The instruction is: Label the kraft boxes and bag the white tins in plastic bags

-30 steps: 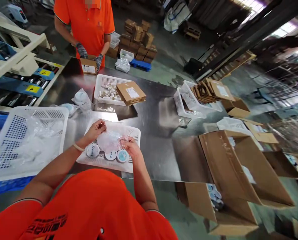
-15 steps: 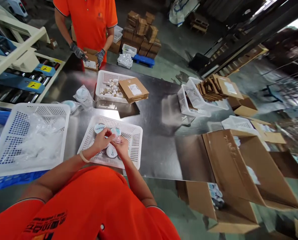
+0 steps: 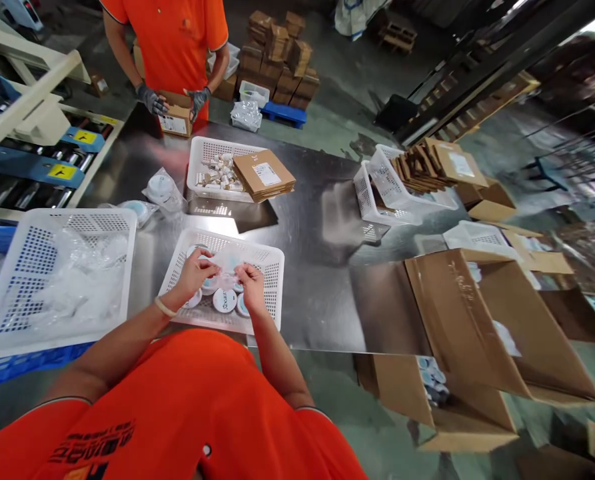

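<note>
Over a white perforated basket (image 3: 273, 287), a clear plastic bag (image 3: 227, 261) is stretched between my two hands. My left hand (image 3: 196, 275) pinches the bag's left side. Its right side is gripped in the fingers of my right hand (image 3: 252, 285). A pale teal patch shows through the film; I cannot tell whether it lies inside the bag or behind it. Below the hands, several round lidded containers lie in the basket, among them a white round container with dark lettering (image 3: 224, 301). The bag and my fingers partly cover others.
Left of me stands a larger white basket (image 3: 131, 267) of clear bags. Bagged round containers (image 3: 161, 189) lie beyond it. Flat cartons (image 3: 264, 175) rest on a basket of small parts. Opposite, a gloved co-worker holds a small box (image 3: 176, 115). Open cardboard boxes (image 3: 467, 320) stand right.
My hands have moved apart, and the bag that was bunched between them is now spread out. Across the table, the co-worker's box has become more upright and opened out.
</note>
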`<move>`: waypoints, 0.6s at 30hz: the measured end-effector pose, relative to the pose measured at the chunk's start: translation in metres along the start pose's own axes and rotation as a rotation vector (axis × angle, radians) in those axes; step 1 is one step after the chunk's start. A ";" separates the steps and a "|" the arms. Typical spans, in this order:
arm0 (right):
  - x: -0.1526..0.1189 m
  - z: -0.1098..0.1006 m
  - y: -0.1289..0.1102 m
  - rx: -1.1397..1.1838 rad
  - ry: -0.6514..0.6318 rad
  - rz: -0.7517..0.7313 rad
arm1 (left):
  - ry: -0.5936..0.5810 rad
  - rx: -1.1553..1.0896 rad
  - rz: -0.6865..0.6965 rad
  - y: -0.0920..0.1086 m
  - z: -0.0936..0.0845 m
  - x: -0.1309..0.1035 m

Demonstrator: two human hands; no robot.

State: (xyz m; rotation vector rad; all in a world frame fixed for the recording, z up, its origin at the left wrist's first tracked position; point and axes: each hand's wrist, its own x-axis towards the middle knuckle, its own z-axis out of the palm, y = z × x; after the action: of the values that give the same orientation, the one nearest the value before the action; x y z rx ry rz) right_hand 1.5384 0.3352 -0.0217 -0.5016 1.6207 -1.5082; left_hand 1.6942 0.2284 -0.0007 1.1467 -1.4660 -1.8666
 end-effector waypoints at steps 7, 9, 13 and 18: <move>0.001 -0.004 0.003 -0.085 0.008 -0.011 | 0.000 0.524 0.096 0.017 -0.007 0.006; 0.007 -0.009 -0.001 -0.300 -0.061 -0.003 | 0.079 0.793 0.113 0.029 -0.010 0.007; 0.023 -0.034 -0.002 -0.741 -0.083 0.116 | 0.154 1.109 0.094 0.052 -0.026 0.008; 0.004 -0.051 0.029 -1.028 -0.083 0.330 | 0.012 1.365 0.139 0.058 -0.046 0.000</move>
State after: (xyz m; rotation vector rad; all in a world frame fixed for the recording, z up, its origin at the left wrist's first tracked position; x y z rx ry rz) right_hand 1.5033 0.3690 -0.0542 -0.7651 2.2024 -0.3196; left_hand 1.7266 0.1874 0.0512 1.4456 -2.7911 -0.5520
